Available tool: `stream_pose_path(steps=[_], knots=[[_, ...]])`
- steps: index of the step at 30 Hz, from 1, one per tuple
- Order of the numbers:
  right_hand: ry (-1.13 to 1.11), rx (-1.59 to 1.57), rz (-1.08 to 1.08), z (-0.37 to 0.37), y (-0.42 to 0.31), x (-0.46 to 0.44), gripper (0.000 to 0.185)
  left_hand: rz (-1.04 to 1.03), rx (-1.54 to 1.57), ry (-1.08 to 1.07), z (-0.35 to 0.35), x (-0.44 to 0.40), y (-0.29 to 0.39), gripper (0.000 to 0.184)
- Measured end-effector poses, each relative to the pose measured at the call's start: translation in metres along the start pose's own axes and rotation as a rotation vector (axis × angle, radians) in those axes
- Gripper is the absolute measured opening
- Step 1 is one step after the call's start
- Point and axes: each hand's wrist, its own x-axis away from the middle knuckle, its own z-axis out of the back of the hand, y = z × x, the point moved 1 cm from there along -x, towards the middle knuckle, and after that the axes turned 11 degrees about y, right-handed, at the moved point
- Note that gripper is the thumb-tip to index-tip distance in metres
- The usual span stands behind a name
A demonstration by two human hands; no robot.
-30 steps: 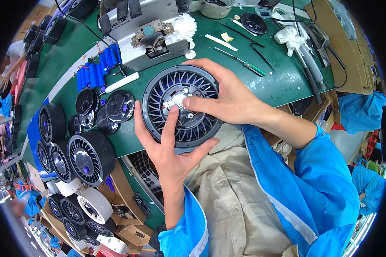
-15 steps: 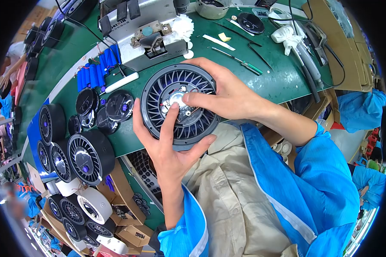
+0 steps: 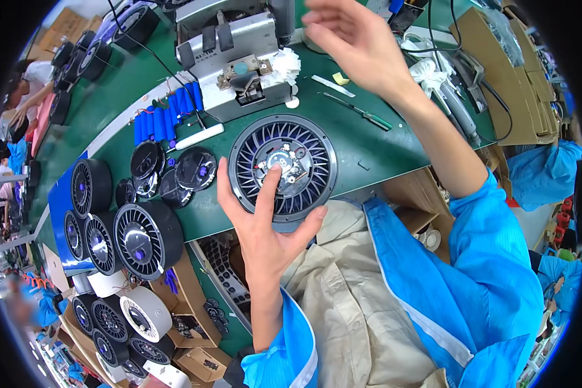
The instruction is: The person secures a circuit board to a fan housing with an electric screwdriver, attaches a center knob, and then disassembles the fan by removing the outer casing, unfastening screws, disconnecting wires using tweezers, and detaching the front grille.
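A round black wheel-like part (image 3: 313,143) with slanted spokes and a small circuit board at its hub lies at the front edge of the green table. My left hand (image 3: 262,226) holds it, thumb and outer finger at the rim and index fingertip on the hub. Away from the wheel, my right hand (image 3: 359,48) is raised over the back of the table, fingers apart and slightly blurred, with nothing visible in it. Below it lie a green-handled screwdriver (image 3: 376,121) and a white strip (image 3: 333,86).
A metal machine (image 3: 229,71) stands at the back. Blue cylinders (image 3: 158,123), a white stick (image 3: 199,136) and glossy black discs (image 3: 196,169) lie left of the wheel. More spoked wheels (image 3: 145,239) stand further left. A cardboard box (image 3: 498,84) is at the right.
My right hand has left the wheel and moved up and away over the table's back. My left hand still has its index finger on the hub. The view has shifted.
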Motion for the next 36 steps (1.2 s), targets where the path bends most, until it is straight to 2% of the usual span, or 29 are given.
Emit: stream_pose_path(steps=[1, 5, 8, 9, 12, 13, 16, 17, 20, 21, 24, 25, 28, 33, 36], knots=[[-0.024, 0.05, 0.007, -0.001, 0.005, -0.016, 0.062, -0.006, 0.009, 0.012, -0.001, 0.0, 0.0, 0.082], [-0.073, 0.233, 0.134, -0.019, 0.006, -0.054, 0.055, -0.013, 0.029, 0.033, -0.001, 0.002, -0.001, 0.082], [-0.335, 0.445, 0.021, -0.023, 0.023, -0.081, 0.05, -0.018, 0.046, 0.043, -0.002, 0.003, -0.001, 0.083], [-0.336, 0.446, 0.031, -0.022, 0.02, -0.082, 0.05, -0.02, 0.057, 0.046, -0.002, 0.002, -0.002, 0.083], [0.004, 0.191, 0.029, -0.017, 0.007, -0.074, 0.046, -0.026, 0.061, 0.044, 0.0, 0.0, -0.002, 0.085], [-0.001, 0.191, 0.032, -0.018, 0.001, -0.071, 0.046, -0.032, 0.054, 0.031, 0.001, -0.001, -0.001, 0.086], [0.289, -0.001, -0.081, -0.015, -0.05, -0.051, 0.044, -0.04, 0.044, 0.019, 0.002, -0.001, -0.002, 0.088], [0.285, -0.001, -0.078, -0.019, -0.062, -0.042, 0.044, -0.046, 0.04, 0.017, 0.003, -0.001, -0.003, 0.089], [0.174, -0.412, -0.153, -0.034, -0.087, -0.018, 0.057, -0.037, 0.056, 0.019, 0.001, -0.001, -0.005, 0.091], [0.169, -0.41, -0.153, -0.035, -0.087, -0.016, 0.057, -0.024, 0.074, 0.022, 0.0, 0.0, -0.006, 0.092], [-0.11, -0.94, -0.296, -0.039, -0.085, -0.009, 0.087, -0.007, 0.102, 0.037, -0.003, 0.001, -0.008, 0.093], [-0.116, -0.939, -0.297, -0.043, -0.084, -0.008, 0.087, -0.006, 0.112, 0.044, -0.004, 0.001, -0.008, 0.093], [-0.1, -0.714, -0.248, -0.059, -0.081, -0.004, 0.11, -0.015, 0.115, 0.065, -0.003, 0.001, -0.008, 0.092], [-0.107, -0.781, -0.221, -0.084, -0.072, -0.003, 0.107, -0.032, 0.107, 0.088, -0.004, 0.002, -0.009, 0.092], [-0.198, -0.838, 0.431, -0.101, -0.049, -0.019, 0.095, -0.035, 0.119, 0.096, -0.004, 0.001, -0.009, 0.092]])
